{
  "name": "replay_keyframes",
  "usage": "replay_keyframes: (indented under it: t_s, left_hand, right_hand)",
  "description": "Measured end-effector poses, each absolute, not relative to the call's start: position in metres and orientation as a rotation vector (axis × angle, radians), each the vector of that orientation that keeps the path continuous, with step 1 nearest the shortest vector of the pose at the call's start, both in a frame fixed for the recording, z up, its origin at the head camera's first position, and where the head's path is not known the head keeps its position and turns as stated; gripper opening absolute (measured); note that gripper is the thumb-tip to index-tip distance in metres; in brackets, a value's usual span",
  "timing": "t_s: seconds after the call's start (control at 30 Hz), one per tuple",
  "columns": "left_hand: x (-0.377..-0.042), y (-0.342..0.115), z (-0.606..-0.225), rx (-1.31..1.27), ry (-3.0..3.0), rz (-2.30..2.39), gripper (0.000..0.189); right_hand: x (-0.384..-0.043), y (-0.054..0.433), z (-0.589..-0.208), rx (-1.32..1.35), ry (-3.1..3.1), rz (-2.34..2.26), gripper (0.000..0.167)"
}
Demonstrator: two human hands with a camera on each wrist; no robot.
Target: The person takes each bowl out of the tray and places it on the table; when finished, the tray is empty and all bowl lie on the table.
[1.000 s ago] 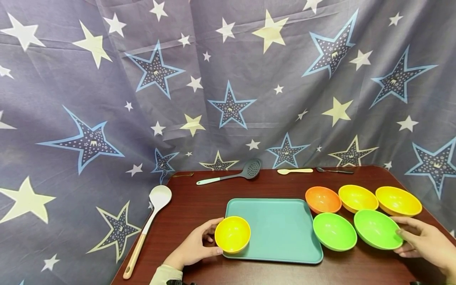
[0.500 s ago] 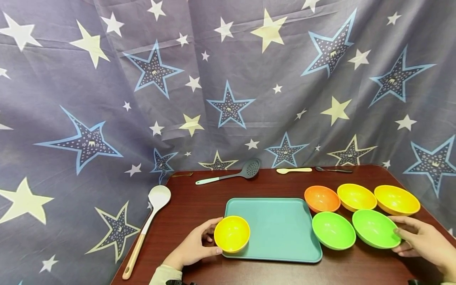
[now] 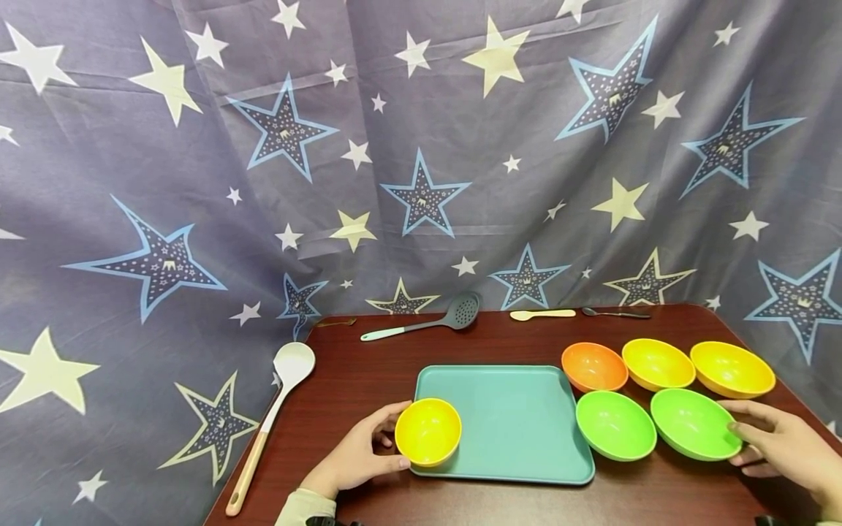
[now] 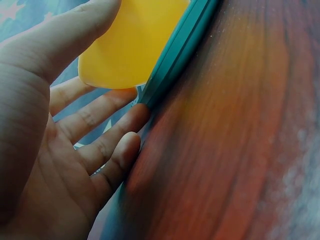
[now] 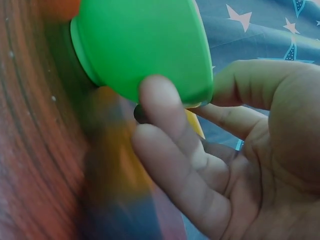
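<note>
A small yellow bowl (image 3: 429, 432) sits over the left front corner of the teal tray (image 3: 513, 424). My left hand (image 3: 365, 449) holds it by its left side, thumb toward the front and fingertips behind. In the left wrist view, the yellow bowl (image 4: 132, 45) is beside the tray's edge (image 4: 175, 47), and the lower fingers are free of it. At the right, my right hand (image 3: 779, 446) pinches a green bowl (image 3: 697, 425) by its right rim, thumb inside. The right wrist view shows the green bowl's outer wall (image 5: 145, 45), its base close to the tabletop.
Another green bowl (image 3: 616, 426) stands between the tray and the held one. Behind are an orange bowl (image 3: 595, 367) and two yellow bowls (image 3: 659, 364). A white ladle (image 3: 294, 364) lies left; a skimmer (image 3: 463, 312), cream spoon (image 3: 544, 315) and dark spoon (image 3: 616, 315) lie at the back.
The green bowl in my right hand has shifted very slightly toward me, away from the yellow bowls behind. My left hand and the small yellow bowl stay put; the head view has drifted slightly.
</note>
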State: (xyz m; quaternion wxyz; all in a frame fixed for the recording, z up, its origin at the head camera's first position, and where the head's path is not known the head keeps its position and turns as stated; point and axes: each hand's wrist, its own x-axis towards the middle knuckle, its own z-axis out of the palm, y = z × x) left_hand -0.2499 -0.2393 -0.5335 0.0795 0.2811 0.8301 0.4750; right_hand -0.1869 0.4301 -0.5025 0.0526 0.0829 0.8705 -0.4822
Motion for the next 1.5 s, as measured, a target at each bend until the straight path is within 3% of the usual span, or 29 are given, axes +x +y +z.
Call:
replay_keyframes:
  t_s: [0.33,0.5,0.7,1.5]
  left_hand:
    - [-0.250,-0.240,-0.535,0.872,2.496,1.412,0.086]
    - [-0.249,-0.240,-0.535,0.887,2.497,1.430,0.077]
    - [-0.249,-0.240,-0.533,0.866,2.496,1.436,0.070]
    - [-0.254,-0.247,-0.538,0.866,2.570,1.330,0.072]
  right_hand:
    - [-0.189,0.431,-0.503,0.343,2.746,-1.384,0.063]
    - [-0.187,0.432,-0.502,0.385,2.842,-1.364,0.065]
    - [-0.187,0.432,-0.501,0.401,2.953,-1.356,0.060]
    - [-0.194,0.417,-0.483,0.478,3.231,-1.261,0.041]
